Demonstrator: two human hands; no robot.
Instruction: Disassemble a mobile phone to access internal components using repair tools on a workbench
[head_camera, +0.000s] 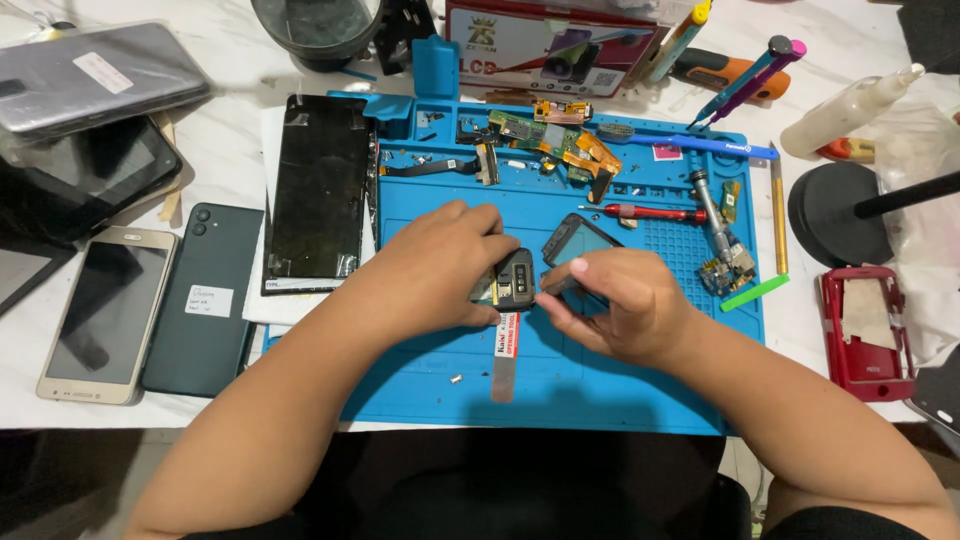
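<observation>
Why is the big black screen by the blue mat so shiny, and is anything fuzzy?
In the head view, overhead light glares off the black screen panel and the gold phone; the left hand, right hand and small dark part look fairly sharp; the table's far corners look slightly bent and softer.

Both forearms bare, no sleeves visible; left hand (440, 265), right hand (620, 305) without gloves, rings, watch.
</observation>
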